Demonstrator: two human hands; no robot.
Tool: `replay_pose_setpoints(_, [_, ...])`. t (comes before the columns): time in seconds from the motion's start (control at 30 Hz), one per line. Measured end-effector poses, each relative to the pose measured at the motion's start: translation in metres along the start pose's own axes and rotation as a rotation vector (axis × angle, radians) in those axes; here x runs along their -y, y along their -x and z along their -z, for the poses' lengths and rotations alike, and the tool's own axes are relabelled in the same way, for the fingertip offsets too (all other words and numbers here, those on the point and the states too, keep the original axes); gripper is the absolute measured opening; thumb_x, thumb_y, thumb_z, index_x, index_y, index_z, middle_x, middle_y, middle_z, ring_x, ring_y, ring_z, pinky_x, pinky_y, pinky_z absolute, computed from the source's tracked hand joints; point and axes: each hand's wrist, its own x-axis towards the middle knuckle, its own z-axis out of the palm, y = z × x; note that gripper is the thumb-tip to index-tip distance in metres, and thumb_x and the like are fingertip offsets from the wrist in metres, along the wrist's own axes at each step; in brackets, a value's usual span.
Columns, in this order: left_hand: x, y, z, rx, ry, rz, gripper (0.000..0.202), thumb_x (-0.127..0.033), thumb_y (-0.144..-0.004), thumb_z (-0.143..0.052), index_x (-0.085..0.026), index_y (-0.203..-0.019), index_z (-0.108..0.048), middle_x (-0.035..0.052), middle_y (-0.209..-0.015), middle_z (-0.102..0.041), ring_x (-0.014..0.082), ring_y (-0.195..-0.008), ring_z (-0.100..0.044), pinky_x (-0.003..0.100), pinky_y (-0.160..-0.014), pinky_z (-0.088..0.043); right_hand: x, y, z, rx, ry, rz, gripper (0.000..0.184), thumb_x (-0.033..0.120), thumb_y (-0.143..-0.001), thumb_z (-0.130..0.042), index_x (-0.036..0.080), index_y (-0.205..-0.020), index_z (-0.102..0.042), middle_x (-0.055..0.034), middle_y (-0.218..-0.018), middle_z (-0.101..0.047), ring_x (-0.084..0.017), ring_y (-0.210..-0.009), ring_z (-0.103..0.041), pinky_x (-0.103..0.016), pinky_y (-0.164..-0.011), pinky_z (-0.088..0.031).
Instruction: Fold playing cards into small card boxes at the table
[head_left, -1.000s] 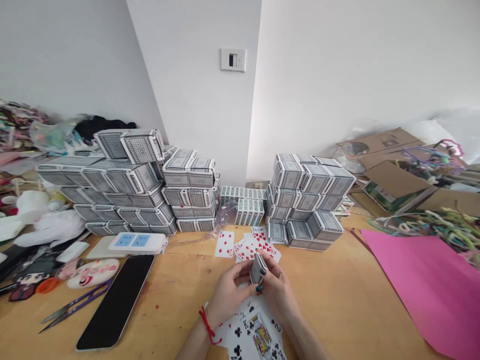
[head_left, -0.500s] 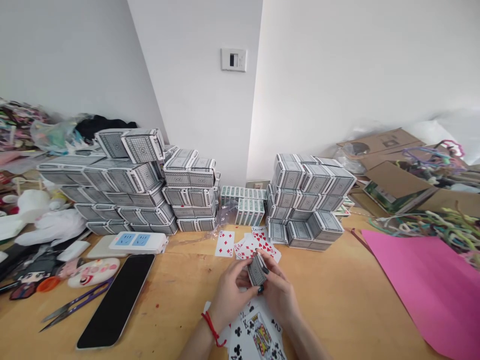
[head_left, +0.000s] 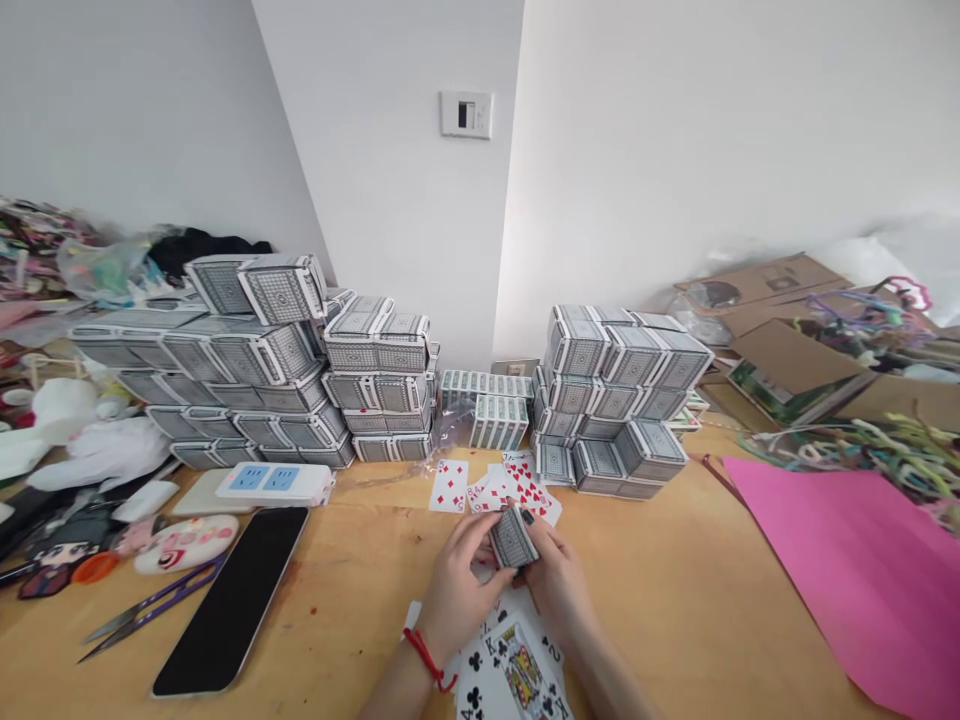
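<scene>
Between my two hands is a small folded playing-card block, its grey patterned back facing up. My left hand grips its left side, with a red string on the wrist. Fingers of my right hand, dark-nailed, close on its right edge. Below my hands lie loose playing cards, face up, a king of clubs among them. Just beyond, more face-up cards overlap, and a five of diamonds lies to their left.
Stacked card blocks stand at left and right, with green-patterned blocks between. On the left lie a phone, thread snips and a white power strip. Pink paper and a cardboard box are at right.
The folded card block has turned in my hands, so its broad patterned face now shows more. My right fingers have shifted up along its top edge.
</scene>
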Motion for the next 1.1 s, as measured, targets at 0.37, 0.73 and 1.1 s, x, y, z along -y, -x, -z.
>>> replay_pose_setpoints(0.37, [0.0052,-0.001,0.0029,-0.091,-0.031,-0.025,0.049,-0.013,-0.063,-0.063,-0.028,-0.109,-0.056,0.0047,-0.117,-0.052,0.0258,-0.104,-0.052,0.036,-0.078,-0.051,0.0018,-0.0037,0.0049,0.049,-0.007,-0.045,0.018,0.035,-0.067,-0.062,0.019,-0.057,-0.059,0.0026,-0.051,-0.048,-0.01,-0.044,-0.04,-0.021,-0.04,-0.036])
replay_pose_setpoints(0.73, [0.0036,-0.0003,0.0048,-0.083,-0.029,-0.037,0.048,-0.012,-0.063,-0.063,-0.028,-0.109,-0.057,0.0047,-0.117,-0.052,0.0257,-0.107,-0.049,0.036,-0.081,-0.05,0.0063,0.0005,0.0022,0.042,0.061,-0.009,0.026,0.043,-0.064,-0.064,0.018,-0.06,-0.064,0.0008,-0.053,-0.053,-0.011,-0.045,-0.045,-0.022,-0.039,-0.036])
replay_pose_setpoints(1.1, [0.0072,-0.0003,0.0044,-0.044,-0.035,-0.041,0.05,-0.012,-0.065,-0.062,-0.028,-0.112,-0.055,0.0043,-0.118,-0.051,0.0246,-0.105,-0.051,0.035,-0.081,-0.05,0.0049,0.0,0.0057,0.019,0.247,0.132,0.031,0.047,-0.068,-0.061,0.017,-0.072,-0.07,-0.0023,-0.061,-0.06,-0.014,-0.05,-0.05,-0.022,-0.04,-0.04])
